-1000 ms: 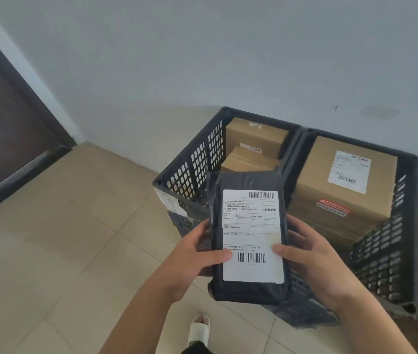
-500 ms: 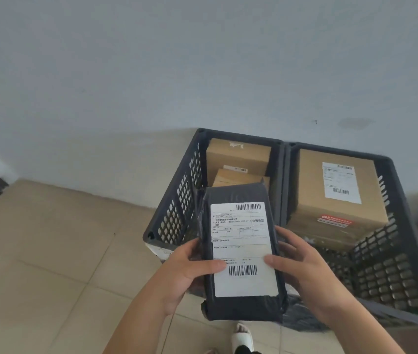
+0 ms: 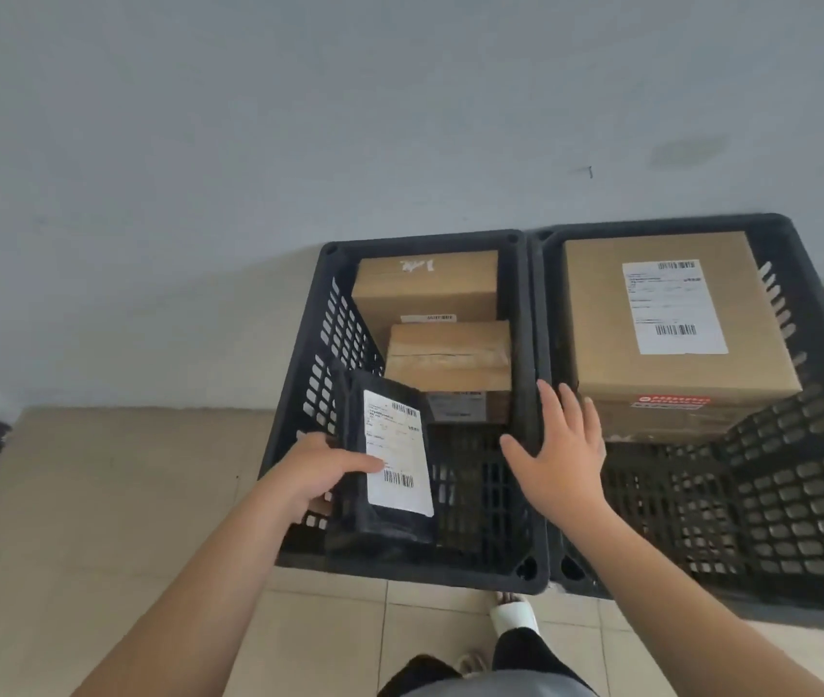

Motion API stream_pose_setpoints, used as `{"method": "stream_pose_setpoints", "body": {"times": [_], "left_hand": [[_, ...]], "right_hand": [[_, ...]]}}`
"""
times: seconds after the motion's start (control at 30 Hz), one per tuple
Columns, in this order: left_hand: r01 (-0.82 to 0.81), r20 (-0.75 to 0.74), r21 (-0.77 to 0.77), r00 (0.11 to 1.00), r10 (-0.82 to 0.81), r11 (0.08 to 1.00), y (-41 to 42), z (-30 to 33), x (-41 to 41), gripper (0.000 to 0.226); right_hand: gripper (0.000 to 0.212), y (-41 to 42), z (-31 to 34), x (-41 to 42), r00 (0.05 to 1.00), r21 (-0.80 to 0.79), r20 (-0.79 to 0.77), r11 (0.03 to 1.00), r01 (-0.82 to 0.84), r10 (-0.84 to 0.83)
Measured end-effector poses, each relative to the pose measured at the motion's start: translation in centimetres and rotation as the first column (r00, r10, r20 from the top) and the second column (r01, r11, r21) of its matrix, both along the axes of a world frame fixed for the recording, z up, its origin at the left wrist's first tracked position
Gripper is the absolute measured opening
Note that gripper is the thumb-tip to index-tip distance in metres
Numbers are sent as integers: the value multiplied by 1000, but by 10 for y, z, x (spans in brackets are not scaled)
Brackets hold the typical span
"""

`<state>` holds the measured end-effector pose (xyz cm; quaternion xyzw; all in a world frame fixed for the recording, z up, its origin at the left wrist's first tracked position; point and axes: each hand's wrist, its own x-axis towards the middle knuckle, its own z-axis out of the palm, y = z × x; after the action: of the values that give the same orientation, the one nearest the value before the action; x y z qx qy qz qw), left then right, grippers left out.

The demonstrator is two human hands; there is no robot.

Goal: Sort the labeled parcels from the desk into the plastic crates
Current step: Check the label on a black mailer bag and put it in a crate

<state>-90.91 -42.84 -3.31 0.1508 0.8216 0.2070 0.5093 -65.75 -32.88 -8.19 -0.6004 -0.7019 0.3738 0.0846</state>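
Looking down from the head camera, I see two dark plastic crates side by side on the tiled floor, pushed against a pale wall, their rims touching. The left crate (image 3: 299, 374) has perforated lattice walls and holds two brown cardboard boxes: a larger box (image 3: 425, 284) at the far end with a scrap of white tape on top, and a smaller taped box (image 3: 450, 357) stacked in front of it, seemingly resting on something lower whose white label just peeks out beneath.

The black poly mailer (image 3: 385, 460) — glossy, soft, slightly crinkled — stands tilted against the left wall inside the left crate, at the near end. Its white shipping label with barcodes faces up toward me. My left hand (image 3: 319, 475) grips the mailer at its left edge, thumb pressed across the label.

My right hand (image 3: 558, 457) holds nothing; its fingers are spread flat, palm down, over the shared rims between the two crates. Whether it touches them I cannot tell.

The right crate (image 3: 802, 495) holds one large cardboard box (image 3: 596, 319), square-edged and smooth, with a white barcode label on top and a red sticker on its near face.
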Motion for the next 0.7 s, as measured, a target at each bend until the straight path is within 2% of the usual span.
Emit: {"method": "stream_pose_setpoints", "body": {"times": [0.1, 0.2, 0.27, 0.37, 0.43, 0.53, 0.57, 0.67, 0.7], "left_hand": [[84, 35, -103, 996, -81, 991, 20, -29, -10, 45], [146, 90, -175, 987, -131, 974, 38, -62, -10, 58], [167, 166, -196, 977, -135, 966, 48, -85, -6, 60], [238, 289, -181, 940, -180, 954, 59, -114, 5, 50], [286, 351, -163, 911, -215, 944, 64, -127, 14, 61], [259, 435, -147, 884, -172, 955, 71, -147, 19, 83], [237, 466, -137, 872, -148, 962, 71, -158, 17, 78], [128, 540, -139, 841, -33, 982, 61, -199, 9, 108], [98, 557, -155, 831, 5, 983, 60, -203, 8, 101]], "right_hand": [[86, -13, -17, -11, 996, 29, 82, 999, -42, 40], [86, -13, -20, -15, 992, 69, 126, 998, -8, -1], [85, -13, -20, -17, 989, 84, 149, 996, 4, -17], [85, -14, -21, -20, 982, 101, 181, 995, 28, -46], [84, -15, -21, -22, 977, 105, 207, 994, 37, -58], [82, -15, -21, -24, 969, 129, 229, 990, 65, -93], [82, -15, -22, -24, 967, 138, 234, 988, 72, -103], [80, -15, -25, -26, 961, 170, 247, 982, 86, -127], [79, -16, -26, -26, 959, 186, 246, 978, 95, -140]]}}
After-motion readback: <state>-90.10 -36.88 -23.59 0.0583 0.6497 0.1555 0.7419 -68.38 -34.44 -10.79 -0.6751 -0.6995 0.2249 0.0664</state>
